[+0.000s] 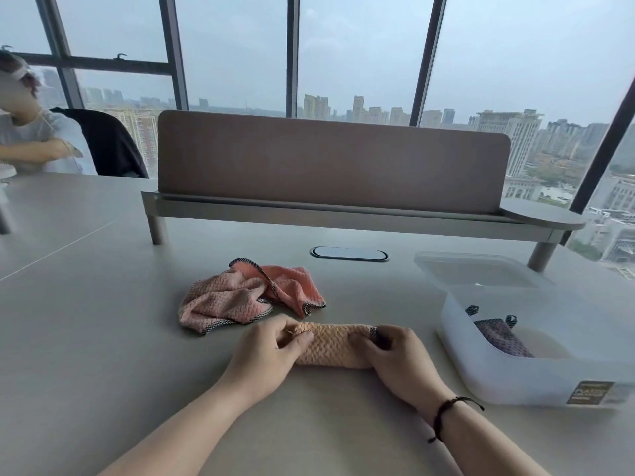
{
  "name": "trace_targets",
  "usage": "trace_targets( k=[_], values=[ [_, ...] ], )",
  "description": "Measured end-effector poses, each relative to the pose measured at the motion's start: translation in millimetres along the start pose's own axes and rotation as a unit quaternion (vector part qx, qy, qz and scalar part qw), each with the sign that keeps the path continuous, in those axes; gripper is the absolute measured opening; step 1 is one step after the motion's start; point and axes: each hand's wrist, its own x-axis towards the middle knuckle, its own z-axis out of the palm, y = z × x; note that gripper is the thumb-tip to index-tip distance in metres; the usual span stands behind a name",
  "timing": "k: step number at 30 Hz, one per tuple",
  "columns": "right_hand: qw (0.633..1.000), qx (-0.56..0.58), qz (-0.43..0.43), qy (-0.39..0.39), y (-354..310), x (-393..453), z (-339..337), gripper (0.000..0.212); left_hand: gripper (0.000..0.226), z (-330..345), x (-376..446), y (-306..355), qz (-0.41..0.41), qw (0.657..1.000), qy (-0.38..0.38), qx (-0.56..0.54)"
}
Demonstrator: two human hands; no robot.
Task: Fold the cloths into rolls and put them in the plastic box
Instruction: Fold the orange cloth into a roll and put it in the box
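Near the table's (103, 338) front edge, a left hand (264, 355) and right hand (395, 355) each grasp one end of a peach rolled cloth (330, 343). Crumpled pink cloths (247, 297) lie just beyond. Right, a plastic box (515, 372) holds one dark roll (501, 338).

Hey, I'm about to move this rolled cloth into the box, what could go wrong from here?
The roll may loosen: the left hand and right hand hold only its ends, so the middle could sag or unwind once lifted. A dark cloth already lies in the plastic box, so the new roll might land on it and open. The crumpled pink cloth lies close behind and could snag.
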Motion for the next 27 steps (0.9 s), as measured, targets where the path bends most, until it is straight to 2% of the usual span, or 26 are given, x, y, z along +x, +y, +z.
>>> trace_targets(
  k=[7,12,14,16,18,20,23,25,27],
  values=[
    [0.995,-0.079,0.039,0.039,-11.0,9.7,12.5,0.049,0.026,13.6,13.1,7.6,-0.054,0.993,0.064,0.079],
    [0.993,-0.097,0.031,0.060,-10.1,7.6,15.4,0.042,0.029,22.3,13.4,8.4,-0.030,0.985,0.102,0.139],
    [0.993,-0.097,0.030,0.064,-11.3,7.6,16.8,0.033,0.027,22.8,11.3,9.6,-0.017,0.981,0.104,0.164],
    [0.993,-0.093,0.035,0.069,-12.8,6.7,17.5,0.026,0.023,22.0,8.4,11.2,0.008,0.978,0.106,0.180],
    [0.992,-0.090,0.035,0.075,-14.5,5.0,17.7,0.028,0.018,21.7,5.8,11.9,0.033,0.975,0.104,0.196],
    [0.992,-0.097,0.028,0.082,-15.7,2.6,18.1,0.032,0.024,22.0,4.5,11.5,0.073,0.967,0.092,0.228],
    [0.989,-0.119,0.014,0.090,-17.1,0.1,16.6,0.040,0.032,21.9,2.3,11.5,0.169,0.932,0.073,0.314],
    [0.987,-0.130,0.007,0.093,-18.0,-1.9,16.2,0.044,0.040,21.4,-1.6,10.3,0.233,0.908,0.035,0.347],
    [0.986,-0.133,-0.001,0.096,-17.0,-2.4,16.5,0.044,0.043,21.5,-5.4,11.1,0.248,0.903,-0.035,0.349]
  ],
)
